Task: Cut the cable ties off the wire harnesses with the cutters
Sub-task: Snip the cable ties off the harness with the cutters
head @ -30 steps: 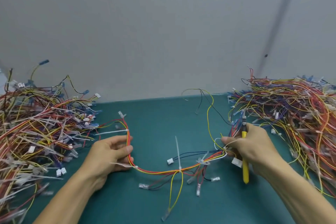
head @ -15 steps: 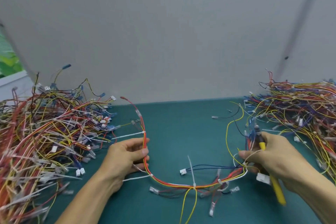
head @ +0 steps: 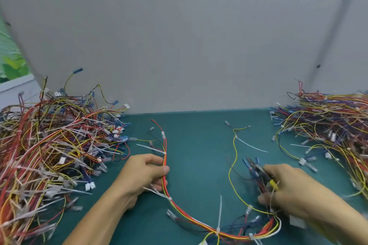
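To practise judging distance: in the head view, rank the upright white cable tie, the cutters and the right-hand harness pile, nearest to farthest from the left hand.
From the left hand:
1. upright white cable tie, low centre, on the harness it holds
2. cutters, in the right hand
3. right-hand harness pile, far right

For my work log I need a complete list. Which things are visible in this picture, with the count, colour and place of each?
wire harness: one, red, orange and yellow, curved on the mat between the hands
cable ties: several, white, along that harness
left pile: one, mixed-colour harnesses, left side of the mat
right pile: one, mixed-colour harnesses, right side
cutters: one, dark head, yellow handle, in the right hand, blurred
mat: one, teal, under everything
wall: grey, behind the mat
left hand: one, fingers grip the harness
right hand: one, holds the cutters
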A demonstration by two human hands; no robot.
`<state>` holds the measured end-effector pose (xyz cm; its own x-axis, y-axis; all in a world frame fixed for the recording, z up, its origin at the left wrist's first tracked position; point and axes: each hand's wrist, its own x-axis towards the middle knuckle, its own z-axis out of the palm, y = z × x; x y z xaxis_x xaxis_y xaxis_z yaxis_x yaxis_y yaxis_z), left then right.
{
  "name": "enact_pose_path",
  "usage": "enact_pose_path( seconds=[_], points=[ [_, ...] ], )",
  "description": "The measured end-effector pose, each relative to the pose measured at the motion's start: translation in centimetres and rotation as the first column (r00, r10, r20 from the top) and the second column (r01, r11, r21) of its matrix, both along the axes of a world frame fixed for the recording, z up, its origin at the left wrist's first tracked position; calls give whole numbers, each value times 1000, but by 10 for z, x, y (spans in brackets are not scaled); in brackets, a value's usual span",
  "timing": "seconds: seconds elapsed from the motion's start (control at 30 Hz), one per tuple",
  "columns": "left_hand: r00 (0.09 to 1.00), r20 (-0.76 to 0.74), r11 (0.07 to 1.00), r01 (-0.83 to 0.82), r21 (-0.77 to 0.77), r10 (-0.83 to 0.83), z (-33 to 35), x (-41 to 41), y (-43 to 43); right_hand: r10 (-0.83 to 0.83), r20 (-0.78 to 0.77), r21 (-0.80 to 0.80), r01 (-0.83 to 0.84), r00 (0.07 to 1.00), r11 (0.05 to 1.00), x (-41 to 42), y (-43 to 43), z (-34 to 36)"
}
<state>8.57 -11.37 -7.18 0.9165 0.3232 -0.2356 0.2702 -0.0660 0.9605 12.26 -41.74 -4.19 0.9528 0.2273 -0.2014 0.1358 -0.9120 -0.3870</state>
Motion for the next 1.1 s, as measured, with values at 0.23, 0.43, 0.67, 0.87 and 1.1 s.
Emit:
enact_pose_path(
  seconds=[0.23,0.43,0.67,0.87,1.1],
  points=[
    [994,-57,973,-77,216,92,-4,1,3,-150,240,-69,171,959,983,-4,11,-10],
    [987,-21,897,-136,420,160,-6,2,9,-215,-227,590,310,950,746,8,-4,-1],
    [961,-8,940,-270,209,278,-7,1,17,-110,-607,749,612,787,254,14,-22,12],
    [984,14,892,-166,420,177,-9,-2,18,-364,-446,757,561,818,335,19,-26,4],
    [961,37,834,218,507,-274,0,-5,6,-64,-298,642,249,952,725,2,-4,1]
  ],
)
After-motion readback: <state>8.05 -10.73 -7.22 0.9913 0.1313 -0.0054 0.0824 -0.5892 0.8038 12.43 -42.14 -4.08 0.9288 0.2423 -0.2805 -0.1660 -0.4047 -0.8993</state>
